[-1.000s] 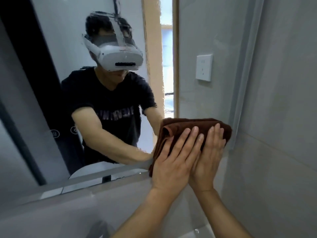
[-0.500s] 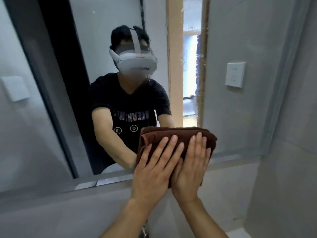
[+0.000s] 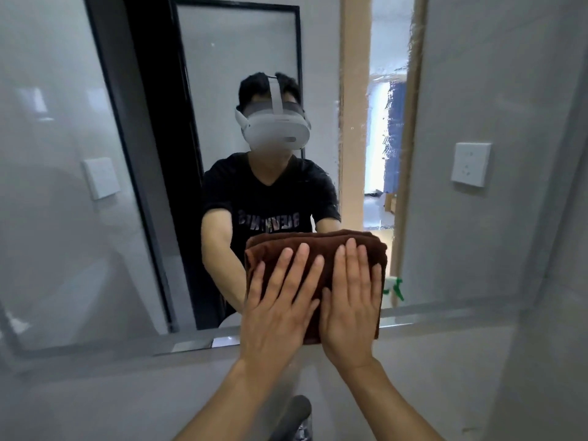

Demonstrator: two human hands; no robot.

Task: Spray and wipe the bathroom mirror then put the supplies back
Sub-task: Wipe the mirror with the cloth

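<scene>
This is a home bathroom. A wide wall mirror (image 3: 222,154) hangs on pale grey tiled walls (image 3: 541,345), with a white wall socket (image 3: 471,163) reflected in it. The glass also reflects a black-framed glass door (image 3: 235,58), a wooden doorway (image 3: 353,122) and a green-triggered spray bottle (image 3: 394,288). A dark tap (image 3: 292,415) sits below.
</scene>
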